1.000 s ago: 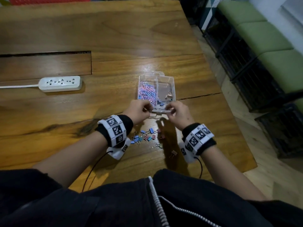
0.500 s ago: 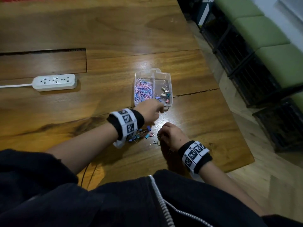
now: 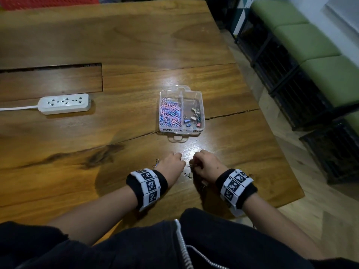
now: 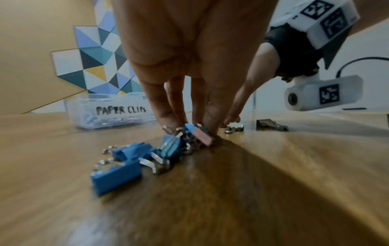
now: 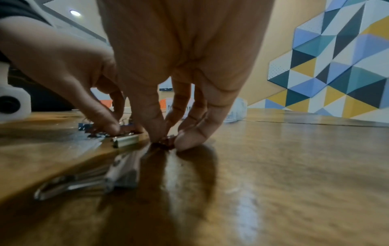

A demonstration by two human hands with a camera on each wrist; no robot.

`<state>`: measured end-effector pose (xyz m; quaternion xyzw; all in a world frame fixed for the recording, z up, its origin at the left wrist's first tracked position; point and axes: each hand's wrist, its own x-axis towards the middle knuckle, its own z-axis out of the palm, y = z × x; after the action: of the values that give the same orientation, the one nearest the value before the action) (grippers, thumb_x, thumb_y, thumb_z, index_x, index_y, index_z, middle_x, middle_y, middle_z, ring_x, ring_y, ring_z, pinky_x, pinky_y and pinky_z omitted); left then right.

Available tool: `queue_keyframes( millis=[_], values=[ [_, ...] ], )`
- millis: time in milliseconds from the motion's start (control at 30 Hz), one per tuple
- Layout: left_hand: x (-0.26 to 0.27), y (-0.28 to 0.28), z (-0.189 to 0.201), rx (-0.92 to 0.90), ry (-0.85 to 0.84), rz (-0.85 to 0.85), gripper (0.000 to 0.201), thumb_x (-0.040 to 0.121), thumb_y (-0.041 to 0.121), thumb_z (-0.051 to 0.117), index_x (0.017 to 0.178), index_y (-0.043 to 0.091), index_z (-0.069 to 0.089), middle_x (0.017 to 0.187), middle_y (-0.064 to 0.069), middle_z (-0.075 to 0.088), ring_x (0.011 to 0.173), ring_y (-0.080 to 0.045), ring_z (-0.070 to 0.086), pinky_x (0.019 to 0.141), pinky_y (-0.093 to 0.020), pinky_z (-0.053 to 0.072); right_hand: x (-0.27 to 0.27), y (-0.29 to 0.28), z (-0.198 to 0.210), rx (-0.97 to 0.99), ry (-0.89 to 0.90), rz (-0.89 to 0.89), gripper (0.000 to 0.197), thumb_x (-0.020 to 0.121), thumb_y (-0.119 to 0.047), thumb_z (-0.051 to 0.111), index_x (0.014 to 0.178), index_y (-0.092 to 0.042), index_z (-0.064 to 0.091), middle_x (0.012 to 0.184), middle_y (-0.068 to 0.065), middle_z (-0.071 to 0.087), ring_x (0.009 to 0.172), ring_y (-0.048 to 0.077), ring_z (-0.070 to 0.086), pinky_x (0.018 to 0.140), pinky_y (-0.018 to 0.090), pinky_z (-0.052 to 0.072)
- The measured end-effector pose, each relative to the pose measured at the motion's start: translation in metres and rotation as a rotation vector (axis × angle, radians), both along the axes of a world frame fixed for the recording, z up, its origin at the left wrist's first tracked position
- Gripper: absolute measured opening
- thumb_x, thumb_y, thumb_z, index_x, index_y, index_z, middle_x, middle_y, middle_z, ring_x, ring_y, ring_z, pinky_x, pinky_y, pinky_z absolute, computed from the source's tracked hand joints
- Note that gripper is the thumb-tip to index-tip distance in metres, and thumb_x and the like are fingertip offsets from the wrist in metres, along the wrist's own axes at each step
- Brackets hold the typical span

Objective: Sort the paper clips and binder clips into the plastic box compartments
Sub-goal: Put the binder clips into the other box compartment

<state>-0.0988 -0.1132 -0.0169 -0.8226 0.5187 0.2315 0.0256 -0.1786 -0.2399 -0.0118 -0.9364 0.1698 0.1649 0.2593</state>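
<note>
On the wooden table (image 3: 136,45), lower centre, the left hand (image 3: 172,165) and right hand (image 3: 206,166) each pinch binder clips (image 4: 168,146) below the plastic box (image 3: 181,131).

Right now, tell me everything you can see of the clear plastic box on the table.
The plastic box is small, clear and open-topped, standing flat on the wooden table beyond both hands, touched by neither. A divider splits it in two: the left compartment holds a heap of pink and blue paper clips, the right a few binder clips. Handwritten black labels run along its near wall; the left wrist view reads PAPER CLIPS. A clear tab sticks out toward the person.
</note>
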Motion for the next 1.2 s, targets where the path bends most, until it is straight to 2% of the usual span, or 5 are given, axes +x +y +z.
queue_keyframes(
  millis=[333,533,933,1033,1200],
  values=[
    [0.02,0.015,0.01,-0.016,0.396,0.245,0.015,0.083,0.006,0.058,0.081,0.017,0.049,0.09,0.0,0.053,0.085,-0.018,0.053,0.071,-0.024,0.043,0.032,-0.024,0.03,0.097,0.056,-0.138,0.011,0.079,-0.003,0.061,0.081,-0.011,0.054,0.091,0.005,0.056,0.083,0.016,0.054,0.081,0.029,0.053],
    [0.023,0.015,0.022,-0.108,0.437,0.316,0.014,0.083,0.005,0.058,0.082,0.017,0.05,0.089,0.001,0.055,0.085,-0.016,0.054,0.069,-0.021,0.042,0.077,-0.045,0.065,0.112,-0.223,-0.291,0.01,0.08,0.002,0.058,0.087,-0.004,0.056,0.086,0.001,0.052,0.068,0.006,0.05,0.049,0.011,0.041],
    [0.039,0.01,0.032,-0.242,0.38,0.389,0.014,0.079,0.002,0.065,0.088,0.01,0.058,0.091,0.0,0.056,0.086,-0.012,0.052,0.072,-0.019,0.038,0.023,-0.023,0.006,0.122,-0.188,-0.372,0.012,0.079,-0.011,0.064,0.078,-0.02,0.056,0.104,0.001,0.06,0.094,0.013,0.053,0.09,0.032,0.047],
    [0.038,0.013,0.028,-0.216,0.385,0.36,0.02,0.078,0.003,0.066,0.082,0.015,0.051,0.092,-0.001,0.057,0.087,-0.015,0.054,0.073,-0.022,0.041,0.026,-0.024,0.001,0.003,-0.134,-0.174,0.028,0.084,-0.015,0.058,0.111,-0.021,0.056,0.111,0.005,0.056,0.101,0.02,0.052,0.09,0.029,0.042],
    [0.032,0.011,0.026,-0.164,0.427,0.337,0.017,0.079,0.005,0.066,0.086,0.015,0.054,0.097,-0.006,0.061,0.091,-0.02,0.057,0.076,-0.025,0.046,0.03,-0.025,-0.001,-0.091,-0.139,-0.1,0.006,0.086,-0.011,0.053,0.082,-0.014,0.049,0.099,0.003,0.056,0.093,0.017,0.05,0.08,0.023,0.041]
  ],
)
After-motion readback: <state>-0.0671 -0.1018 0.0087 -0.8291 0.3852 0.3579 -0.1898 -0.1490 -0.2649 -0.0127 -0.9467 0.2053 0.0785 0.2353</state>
